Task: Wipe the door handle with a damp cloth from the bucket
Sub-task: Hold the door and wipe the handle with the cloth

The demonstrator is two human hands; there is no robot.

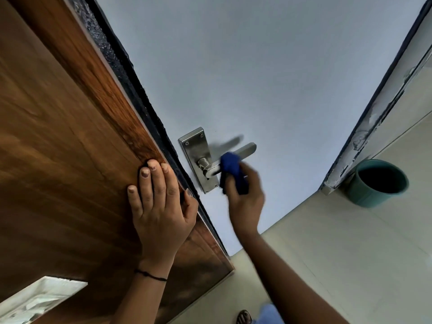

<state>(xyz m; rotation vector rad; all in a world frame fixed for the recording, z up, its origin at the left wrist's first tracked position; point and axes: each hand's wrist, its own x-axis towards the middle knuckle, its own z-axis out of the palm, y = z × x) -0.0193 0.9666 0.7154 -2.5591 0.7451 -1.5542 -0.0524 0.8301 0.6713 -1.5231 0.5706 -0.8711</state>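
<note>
A steel lever door handle (247,148) on a steel backplate (194,146) sits on the pale grey door face (268,78). My right hand (245,197) grips a dark blue cloth (231,170) that is pressed over the middle of the lever; the hand and cloth are blurred. My left hand (159,204) lies flat on the brown wooden side of the door (58,136), fingers spread, thumb hooked at the black door edge. A teal bucket (378,183) stands on the floor at the right, beside the door frame.
The door frame (364,127) on the right has chipped, peeling paint. Beige floor tiles (327,253) run below the door. My foot in a sandal (244,317) shows at the bottom edge. A pale surface (42,298) lies at the lower left.
</note>
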